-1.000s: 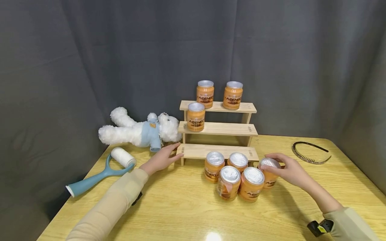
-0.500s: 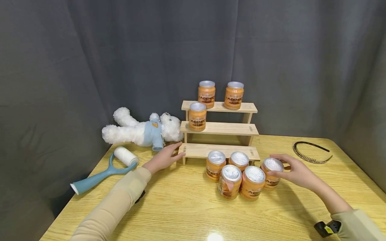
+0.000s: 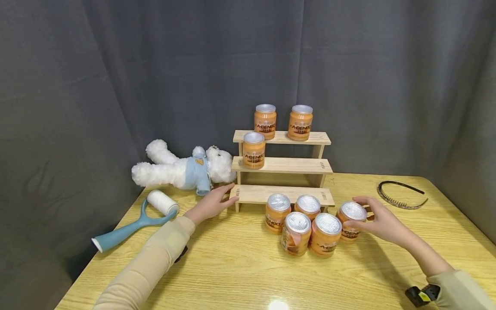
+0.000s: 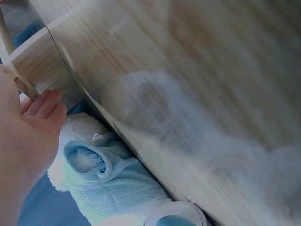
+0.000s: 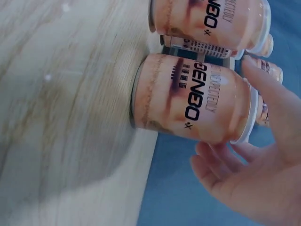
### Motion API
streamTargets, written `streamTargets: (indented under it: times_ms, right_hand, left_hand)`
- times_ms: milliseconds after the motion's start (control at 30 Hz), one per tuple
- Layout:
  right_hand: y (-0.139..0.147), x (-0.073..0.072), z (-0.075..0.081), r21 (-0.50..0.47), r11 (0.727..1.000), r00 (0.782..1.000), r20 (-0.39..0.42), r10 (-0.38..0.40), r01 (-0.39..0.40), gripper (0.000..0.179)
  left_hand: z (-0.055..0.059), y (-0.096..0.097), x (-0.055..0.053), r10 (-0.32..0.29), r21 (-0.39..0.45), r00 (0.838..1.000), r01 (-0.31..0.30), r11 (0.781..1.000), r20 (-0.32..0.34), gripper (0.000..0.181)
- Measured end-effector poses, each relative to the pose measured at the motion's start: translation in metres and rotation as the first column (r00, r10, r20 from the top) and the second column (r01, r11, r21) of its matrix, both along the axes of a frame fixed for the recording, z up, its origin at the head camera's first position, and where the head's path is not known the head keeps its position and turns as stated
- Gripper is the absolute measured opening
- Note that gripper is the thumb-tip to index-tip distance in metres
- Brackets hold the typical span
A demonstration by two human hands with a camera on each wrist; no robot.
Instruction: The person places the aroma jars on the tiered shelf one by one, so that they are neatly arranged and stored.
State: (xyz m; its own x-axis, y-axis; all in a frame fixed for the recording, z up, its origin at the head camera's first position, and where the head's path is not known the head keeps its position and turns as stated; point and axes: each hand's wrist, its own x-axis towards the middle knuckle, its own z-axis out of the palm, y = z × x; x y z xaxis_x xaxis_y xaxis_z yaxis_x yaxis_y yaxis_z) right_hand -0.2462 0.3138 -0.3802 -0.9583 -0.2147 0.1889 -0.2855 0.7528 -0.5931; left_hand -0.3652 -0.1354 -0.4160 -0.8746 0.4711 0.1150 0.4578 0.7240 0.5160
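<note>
Teal handle of a roller (image 3: 120, 237) points toward the near left, its white roll (image 3: 162, 203) lying just in front of a white plush toy (image 3: 191, 172) in a light blue top, which lies on its back. Next comes the left hand (image 3: 211, 202), released, its fingers extended and touching the left end of the lowest tier of a three-tier wooden stand (image 3: 283, 193). One orange jar (image 3: 253, 155) stands at the left of the middle tier; two jars (image 3: 300, 125) stand apart on the top one. In front of the stand's right half, four clustered jars (image 3: 296, 241) stand upright on the table (image 3: 232, 271). Just right of them, the right hand (image 3: 379, 219) grasps a silver-lidded jar (image 3: 351, 213) near its top, thumb on the near side, fingers beyond; this jar stands upright on the tabletop. Farther right lies a toothed headband (image 3: 399, 205).
</note>
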Motion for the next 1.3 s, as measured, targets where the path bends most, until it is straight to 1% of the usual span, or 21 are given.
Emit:
streamTargets:
  times_ms: [67,167,333,400,567,833,933,1067,1167,1300]
  right_hand:
    - [0.004,0.0,-0.002,-0.004,1.0,0.999,0.042,0.017,-0.017,0.073]
    - [0.009,0.001,-0.004,-0.02,1.0,0.995,0.101,0.026,-0.024,0.072]
    - [0.011,0.001,-0.006,-0.046,0.999,0.991,0.13,0.025,-0.019,0.069]
    - [0.011,0.001,-0.007,-0.04,0.999,0.993,0.117,0.027,-0.023,0.068]
    - [0.007,0.0,-0.007,-0.034,0.999,0.996,0.087,0.005,-0.002,0.063]
    - [0.004,0.001,-0.003,-0.043,0.998,0.994,0.094,-0.048,0.052,0.064]
    - [0.005,0.001,0.002,-0.034,0.997,0.995,0.07,-0.064,0.067,0.064]
    - [0.006,0.0,0.012,-0.028,0.996,0.995,0.045,-0.084,0.086,0.065]
    - [0.005,-0.002,0.021,-0.024,0.995,0.994,0.045,-0.098,0.099,0.066]
    - [0.004,-0.005,0.032,-0.033,0.995,0.995,0.039,-0.093,0.095,0.066]
  left_hand:
    - [0.0,0.0,-0.001,-0.003,0.004,1.0,0.003,1.0,-0.001,0.069]
    - [-0.001,0.001,-0.001,-0.004,0.005,1.0,0.004,1.0,-0.004,0.069]
    - [-0.002,0.0,0.0,-0.001,0.006,1.0,0.001,1.0,-0.004,0.069]
    - [-0.002,-0.001,0.0,0.001,0.008,1.0,-0.001,1.0,-0.006,0.069]
    - [-0.001,0.0,0.0,0.001,0.008,1.0,-0.001,1.0,-0.006,0.069]
    - [0.0,0.0,0.0,0.002,0.0,1.0,-0.002,1.0,0.006,0.069]
    - [-0.001,0.0,-0.001,-0.004,0.0,1.0,0.004,1.0,0.003,0.07]
    - [-0.002,0.0,-0.001,-0.002,0.001,1.0,0.002,1.0,0.009,0.07]
    - [-0.001,0.0,-0.002,0.001,-0.002,1.0,-0.001,1.0,0.008,0.069]
    - [-0.001,0.0,-0.001,0.002,-0.004,1.0,-0.002,1.0,0.0,0.069]
